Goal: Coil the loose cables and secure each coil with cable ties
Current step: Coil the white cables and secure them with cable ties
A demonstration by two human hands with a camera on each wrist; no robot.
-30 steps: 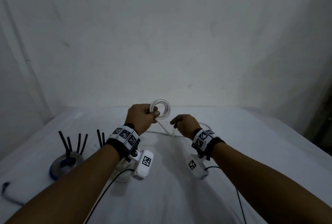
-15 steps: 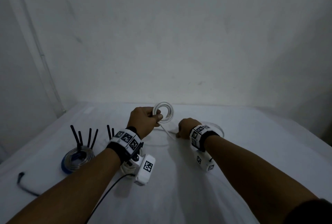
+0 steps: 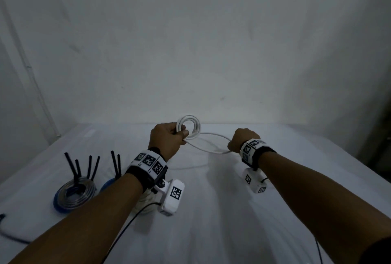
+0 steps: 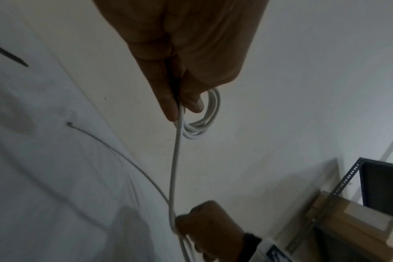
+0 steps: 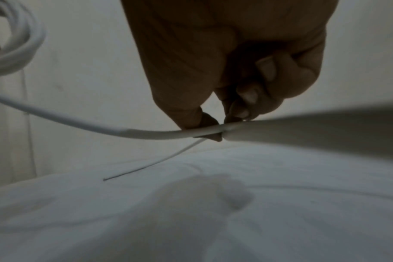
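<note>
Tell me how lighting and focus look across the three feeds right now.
Head view: dim, corners darker, hands cast soft shadows on the table. Left wrist view: white cable coil fairly sharp, edges smeared. Right wrist view: right hand dark, cable strand nearest the lens blurred.

smooth white plastic cable (image 3: 208,150), matt cloth table cover (image 3: 211,211)

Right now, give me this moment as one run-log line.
step: coiling white cable | left hand: holds coil | right hand: pinches loose run | cable tie: none on it
</note>
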